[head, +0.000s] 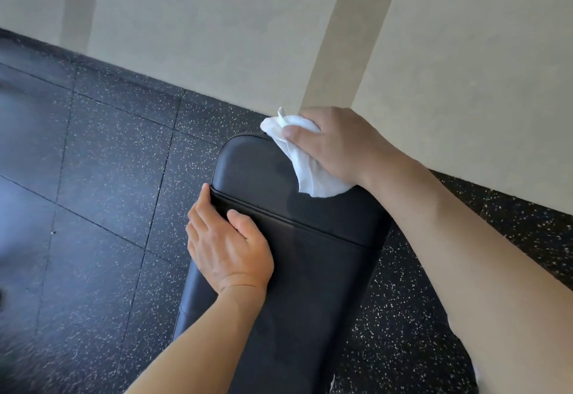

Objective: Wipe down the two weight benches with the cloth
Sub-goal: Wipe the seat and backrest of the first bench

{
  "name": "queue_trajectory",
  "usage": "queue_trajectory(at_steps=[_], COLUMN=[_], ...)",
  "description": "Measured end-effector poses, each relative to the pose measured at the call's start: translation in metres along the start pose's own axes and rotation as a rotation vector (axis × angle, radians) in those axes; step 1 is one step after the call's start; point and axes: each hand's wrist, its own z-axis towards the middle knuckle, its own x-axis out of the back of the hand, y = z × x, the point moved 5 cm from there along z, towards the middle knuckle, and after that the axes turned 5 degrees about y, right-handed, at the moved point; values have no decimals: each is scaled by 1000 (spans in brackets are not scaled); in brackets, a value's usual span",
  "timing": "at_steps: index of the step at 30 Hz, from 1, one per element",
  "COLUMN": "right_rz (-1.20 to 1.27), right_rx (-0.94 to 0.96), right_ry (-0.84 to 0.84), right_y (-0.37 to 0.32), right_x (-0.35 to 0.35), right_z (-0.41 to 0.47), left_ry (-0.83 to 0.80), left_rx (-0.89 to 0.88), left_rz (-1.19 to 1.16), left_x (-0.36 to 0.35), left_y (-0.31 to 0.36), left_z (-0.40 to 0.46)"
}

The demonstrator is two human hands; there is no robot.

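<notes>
At bench (279, 238) end: cloth (305, 164)

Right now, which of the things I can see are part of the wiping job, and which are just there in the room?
Part of the job:
white cloth, pressed down by the right hand
black bench pad, steadied at its edge by the left hand

Just there:
speckled rubber floor
pale wall
</notes>
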Motion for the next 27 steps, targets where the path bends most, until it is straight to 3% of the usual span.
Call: queue_trajectory(at_steps=[4,8,13,16,20,22,27], right_rz=[-24,138,178,176,-44,-142,-72], right_rx=[21,-30,-146,-203,-198,-154,32], right_ry=[204,445,651,636,399,358,554], right_y=[35,62,59,51,37,31,37], right_x=[28,31,19,25,23,21,28], right_z=[-57,-112,-109,-76,-37,-37,-92], left_ry=[2,-4,11,20,34,38,46], left_rx=[-6,-10,-8,-9,-12,-8,6], left_rz=[1,2,-9,-13,-14,-20,-24], left_x=[-1,0,1,1,1,2,1], left_y=[0,0,2,1,2,2,3], left_z=[0,0,1,0,-1,-1,-2])
